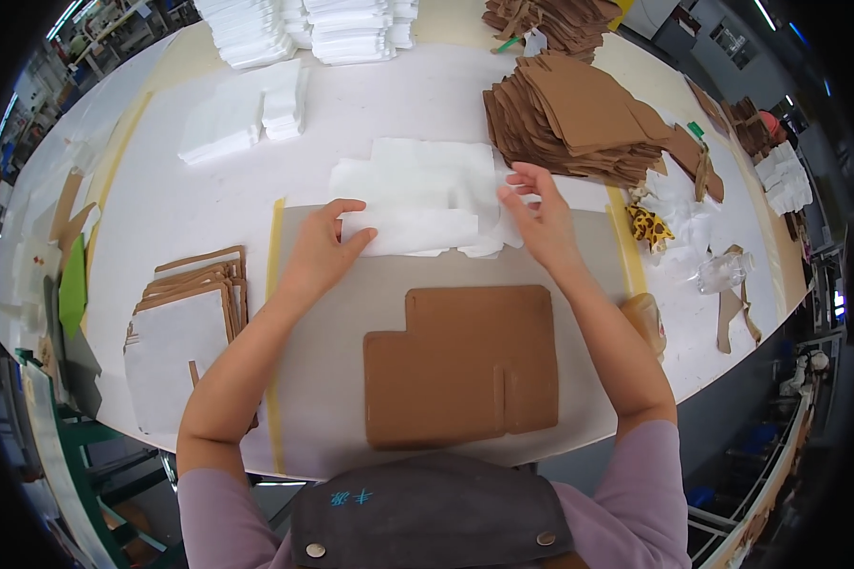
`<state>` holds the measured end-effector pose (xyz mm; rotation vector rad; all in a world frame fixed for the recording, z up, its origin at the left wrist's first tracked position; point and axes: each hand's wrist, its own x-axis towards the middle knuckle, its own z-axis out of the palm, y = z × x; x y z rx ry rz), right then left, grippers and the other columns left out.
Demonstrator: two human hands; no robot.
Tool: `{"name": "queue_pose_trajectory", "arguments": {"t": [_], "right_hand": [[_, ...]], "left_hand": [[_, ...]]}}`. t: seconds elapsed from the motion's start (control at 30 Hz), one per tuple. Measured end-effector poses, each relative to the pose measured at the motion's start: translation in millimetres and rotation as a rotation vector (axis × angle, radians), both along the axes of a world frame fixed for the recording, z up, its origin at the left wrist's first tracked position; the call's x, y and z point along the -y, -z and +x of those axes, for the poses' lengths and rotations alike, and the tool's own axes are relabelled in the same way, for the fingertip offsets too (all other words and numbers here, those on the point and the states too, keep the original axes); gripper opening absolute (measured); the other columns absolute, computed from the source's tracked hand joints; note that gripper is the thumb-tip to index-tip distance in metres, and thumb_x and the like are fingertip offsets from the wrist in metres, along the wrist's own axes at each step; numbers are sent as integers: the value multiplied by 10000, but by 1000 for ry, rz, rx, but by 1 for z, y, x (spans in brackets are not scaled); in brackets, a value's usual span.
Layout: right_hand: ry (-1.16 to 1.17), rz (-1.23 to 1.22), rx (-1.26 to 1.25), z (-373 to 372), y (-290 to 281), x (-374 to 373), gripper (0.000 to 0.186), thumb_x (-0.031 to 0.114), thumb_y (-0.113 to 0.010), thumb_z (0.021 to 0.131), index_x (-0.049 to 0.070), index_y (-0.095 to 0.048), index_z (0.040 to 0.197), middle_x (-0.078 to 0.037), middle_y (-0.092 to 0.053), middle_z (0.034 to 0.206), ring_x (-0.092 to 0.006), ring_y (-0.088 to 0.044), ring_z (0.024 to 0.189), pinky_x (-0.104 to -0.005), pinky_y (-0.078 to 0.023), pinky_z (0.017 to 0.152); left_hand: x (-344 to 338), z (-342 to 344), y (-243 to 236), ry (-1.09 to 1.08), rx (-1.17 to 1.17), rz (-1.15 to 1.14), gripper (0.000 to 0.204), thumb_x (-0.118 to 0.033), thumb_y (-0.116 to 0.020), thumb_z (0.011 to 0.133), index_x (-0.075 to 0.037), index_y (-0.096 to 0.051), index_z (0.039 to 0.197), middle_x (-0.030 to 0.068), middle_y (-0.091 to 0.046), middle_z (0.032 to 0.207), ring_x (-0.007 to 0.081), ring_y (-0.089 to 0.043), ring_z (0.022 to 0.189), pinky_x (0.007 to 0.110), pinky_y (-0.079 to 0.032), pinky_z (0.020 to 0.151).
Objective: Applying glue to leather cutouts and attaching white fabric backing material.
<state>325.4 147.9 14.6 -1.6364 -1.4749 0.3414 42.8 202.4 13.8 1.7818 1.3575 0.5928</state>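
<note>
White cut sheets [417,185], thin and overlapping, lie on the far part of the grey mat [323,379]. At their left edge is my left hand [321,251], its thumb and forefinger apart over the white material. My right hand [544,223] hovers by their right edge, fingers curved and parted, with nothing visible between them. Closer to me, a brown leather-like panel [460,365] lies flat on the mat. It has a notched upper left corner and a narrow slit near its lower right.
Brown cut panels form a pile [579,119] at the far right. White stacks [342,28] stand at the back, with a smaller white stack [242,114] nearer. Brown-edged panels [185,341] lie left of the mat. A clear cup [721,273] and scraps are on the right.
</note>
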Motion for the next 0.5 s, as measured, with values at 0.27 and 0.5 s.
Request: {"name": "queue_pose_trajectory", "arguments": {"t": [0.27,0.5], "right_hand": [[46,-600,-451,40,8,20,387,266,-725,835,22,-609,1111,-2,-650,882,-59,-559,725,-223,-416,599],[-9,-403,61,27,32,-4,532,344,-784,728,-21,-605,1072,-85,-651,839,-186,-607,733,-309,-497,691]], "left_hand": [[4,0,5,6,-80,182,410,-200,-716,800,-41,-592,1157,91,-488,622,212,-468,573,362,-406,564],[3,6,17,-13,-270,273,602,-237,-756,762,-14,-511,1264,125,-579,894,249,-575,832,361,-476,733]]}}
